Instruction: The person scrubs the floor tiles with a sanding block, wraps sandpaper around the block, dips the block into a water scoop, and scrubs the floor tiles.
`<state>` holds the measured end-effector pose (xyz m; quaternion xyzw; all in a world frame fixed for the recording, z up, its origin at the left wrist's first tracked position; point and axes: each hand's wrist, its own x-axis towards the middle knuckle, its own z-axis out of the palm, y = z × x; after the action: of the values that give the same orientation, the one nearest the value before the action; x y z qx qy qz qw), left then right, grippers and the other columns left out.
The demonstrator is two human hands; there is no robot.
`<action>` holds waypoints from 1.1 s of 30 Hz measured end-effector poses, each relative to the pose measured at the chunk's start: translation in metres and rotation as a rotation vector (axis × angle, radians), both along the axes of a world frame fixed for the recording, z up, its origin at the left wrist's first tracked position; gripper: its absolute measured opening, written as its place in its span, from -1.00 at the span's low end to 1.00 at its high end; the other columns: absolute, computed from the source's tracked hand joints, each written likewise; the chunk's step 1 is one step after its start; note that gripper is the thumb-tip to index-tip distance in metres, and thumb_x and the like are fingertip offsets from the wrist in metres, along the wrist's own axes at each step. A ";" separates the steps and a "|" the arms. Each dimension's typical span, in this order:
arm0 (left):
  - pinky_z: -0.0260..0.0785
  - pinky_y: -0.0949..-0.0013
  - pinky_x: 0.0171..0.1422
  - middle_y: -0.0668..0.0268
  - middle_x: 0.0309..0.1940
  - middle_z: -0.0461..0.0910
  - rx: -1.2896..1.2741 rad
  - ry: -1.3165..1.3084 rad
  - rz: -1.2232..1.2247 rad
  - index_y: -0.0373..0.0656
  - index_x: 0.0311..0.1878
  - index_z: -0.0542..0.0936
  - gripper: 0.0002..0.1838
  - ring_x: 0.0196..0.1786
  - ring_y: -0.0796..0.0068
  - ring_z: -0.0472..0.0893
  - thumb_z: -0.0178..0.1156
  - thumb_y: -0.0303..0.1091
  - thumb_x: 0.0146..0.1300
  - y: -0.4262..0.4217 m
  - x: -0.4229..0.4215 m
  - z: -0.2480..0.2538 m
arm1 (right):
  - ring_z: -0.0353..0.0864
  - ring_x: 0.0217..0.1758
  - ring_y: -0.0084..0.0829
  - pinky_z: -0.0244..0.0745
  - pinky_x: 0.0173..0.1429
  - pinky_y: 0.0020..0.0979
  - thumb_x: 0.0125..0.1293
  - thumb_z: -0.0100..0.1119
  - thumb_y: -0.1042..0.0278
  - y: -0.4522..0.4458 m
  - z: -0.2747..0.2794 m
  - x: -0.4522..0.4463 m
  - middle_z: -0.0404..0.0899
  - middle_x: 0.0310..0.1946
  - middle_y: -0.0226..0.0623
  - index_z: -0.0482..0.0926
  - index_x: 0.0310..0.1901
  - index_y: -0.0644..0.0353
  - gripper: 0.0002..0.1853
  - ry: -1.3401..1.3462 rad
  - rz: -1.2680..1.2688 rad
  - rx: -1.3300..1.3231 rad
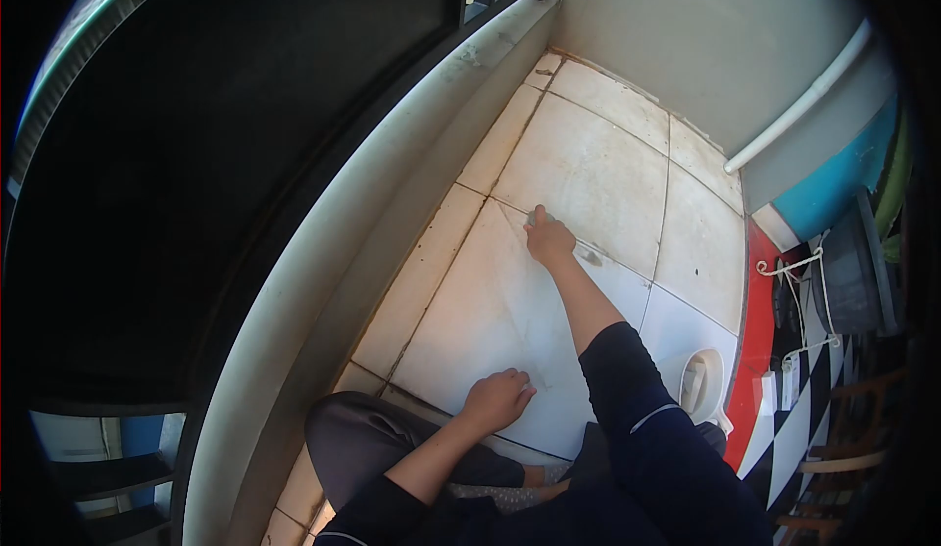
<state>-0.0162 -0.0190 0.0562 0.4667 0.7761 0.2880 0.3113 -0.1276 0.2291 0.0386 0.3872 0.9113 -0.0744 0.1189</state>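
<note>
My right hand (551, 236) reaches forward onto the white floor tiles (588, 169), its fingers closed over a small greyish pad (533, 219) pressed to the floor near a tile joint. Most of the pad is hidden under the fingers, so its exact kind is unclear. Beside it, a dark wet-looking smudge (588, 255) marks the tile. Closer to my body, my left hand (498, 401) hovers or rests by my bent knee (363, 428) with its fingers curled in. Nothing shows in that hand.
A low ledge (323, 242) with a black metal gate (245, 154) runs along the left. On the right stand a white dipper (702, 384), a red floor strip (757, 311) and a dark grey tub (848, 276). A white pipe (804, 100) slants along the far wall.
</note>
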 end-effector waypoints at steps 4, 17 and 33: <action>0.39 0.15 -0.16 0.13 -0.32 0.52 0.042 0.016 0.024 -0.19 -0.23 0.53 -0.74 -0.22 0.10 0.53 0.02 -0.19 0.22 -0.002 0.001 0.001 | 0.58 -0.25 -0.03 0.48 -0.28 -0.13 0.31 -0.15 0.03 -0.022 0.000 0.039 0.50 -0.28 0.05 0.12 0.10 0.04 -0.57 0.019 0.074 -0.029; 0.39 0.16 -0.18 0.13 -0.33 0.54 0.016 -0.019 0.087 -0.21 -0.27 0.54 -0.73 -0.25 0.10 0.55 0.02 -0.19 0.22 0.001 0.011 0.008 | 0.58 -0.25 -0.12 0.50 -0.35 -0.22 0.30 -0.10 -0.01 -0.033 -0.002 0.058 0.40 -0.17 0.04 0.14 0.13 -0.04 -0.56 0.018 0.031 0.037; 0.38 0.16 -0.16 0.12 -0.33 0.53 0.002 -0.013 0.073 -0.21 -0.26 0.53 -0.73 -0.25 0.09 0.54 0.02 -0.18 0.22 0.000 0.011 0.011 | 0.58 -0.30 -0.11 0.49 -0.36 -0.15 0.27 -0.08 0.05 -0.074 0.010 0.136 0.44 -0.26 0.04 0.14 0.13 -0.03 -0.55 -0.033 0.157 -0.001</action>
<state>-0.0050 -0.0192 0.0676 0.4364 0.7904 0.3029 0.3051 0.0083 0.1547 0.0489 0.3159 0.9366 -0.0589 0.1395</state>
